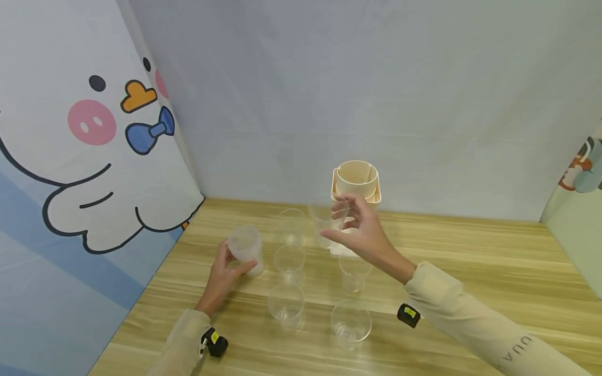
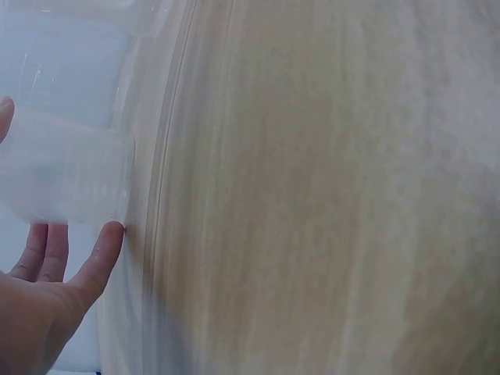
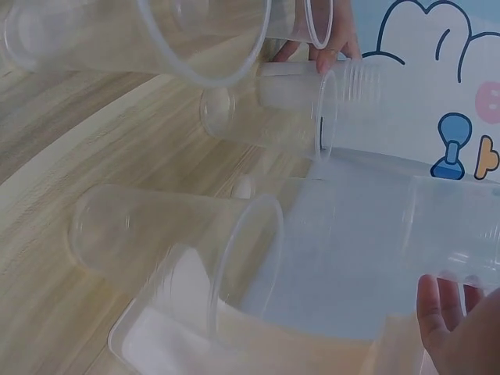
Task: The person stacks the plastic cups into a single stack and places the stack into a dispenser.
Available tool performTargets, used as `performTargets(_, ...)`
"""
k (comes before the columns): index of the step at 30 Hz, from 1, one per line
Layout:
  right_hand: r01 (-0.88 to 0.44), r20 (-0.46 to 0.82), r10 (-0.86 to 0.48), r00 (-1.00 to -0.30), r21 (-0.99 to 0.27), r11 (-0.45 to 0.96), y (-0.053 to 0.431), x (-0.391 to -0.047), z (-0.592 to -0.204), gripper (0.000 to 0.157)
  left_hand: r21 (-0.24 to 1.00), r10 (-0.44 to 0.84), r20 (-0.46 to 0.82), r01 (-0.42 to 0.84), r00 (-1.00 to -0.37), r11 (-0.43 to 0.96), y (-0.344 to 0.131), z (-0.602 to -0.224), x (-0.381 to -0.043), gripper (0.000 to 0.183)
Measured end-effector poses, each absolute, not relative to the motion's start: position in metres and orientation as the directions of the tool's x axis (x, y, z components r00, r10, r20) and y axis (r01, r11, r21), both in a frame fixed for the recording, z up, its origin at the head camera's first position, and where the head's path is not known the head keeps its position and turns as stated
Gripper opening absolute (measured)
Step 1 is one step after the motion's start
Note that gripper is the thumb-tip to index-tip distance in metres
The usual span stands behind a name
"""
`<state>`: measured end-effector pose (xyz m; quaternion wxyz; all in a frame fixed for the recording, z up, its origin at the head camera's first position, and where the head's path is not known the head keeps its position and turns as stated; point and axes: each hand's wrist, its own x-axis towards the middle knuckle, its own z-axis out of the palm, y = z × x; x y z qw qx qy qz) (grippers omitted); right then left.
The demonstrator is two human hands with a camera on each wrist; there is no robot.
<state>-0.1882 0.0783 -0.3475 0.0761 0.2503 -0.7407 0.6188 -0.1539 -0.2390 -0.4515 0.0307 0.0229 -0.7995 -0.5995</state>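
My left hand [image 1: 226,274] grips a stack of nested clear plastic cups [image 1: 245,248] at the left of the table. In the left wrist view, thumb and fingers lie along the side of the stack [image 2: 74,176]. My right hand [image 1: 362,232] holds a single clear plastic cup [image 1: 324,224] by its side, above the table; this cup [image 3: 453,223] also shows in the right wrist view. Between and before the hands, several clear cups stand mouth up in two columns, among them a left front cup [image 1: 287,308] and a right front cup [image 1: 351,326].
Behind my right hand, near the back wall [image 1: 263,115], stands a cream holder [image 1: 357,180] with a round open top; the hand partly hides it. A printed cartoon wall [image 1: 117,183] borders the wood-grain table [image 1: 470,250] on the left.
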Motion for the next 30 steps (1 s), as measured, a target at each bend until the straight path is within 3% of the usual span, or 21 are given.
performTargets(7, -0.419, 0.374, -0.285, -0.882, -0.900, 0.116, 0.070, -0.190, -0.344, 0.069, 0.954, -0.085, 0.047, 0.019, -0.995, 0.300, -0.246, -0.475, -0.164, 0.082)
performTargets(18, -0.410, 0.352, -0.329, -0.876, -0.903, 0.125, 0.055, -0.178, -0.318, 0.066, 0.952, -0.074, 0.015, -0.008, -0.997, 0.306, -0.236, -0.445, -0.150, 0.077)
performTargets(30, -0.389, 0.336, -0.355, -0.873, -0.917, 0.088, 0.036, -0.193, -0.323, 0.065, 0.952, -0.078, 0.015, -0.009, -0.997, 0.306, -0.243, -0.461, -0.160, 0.082)
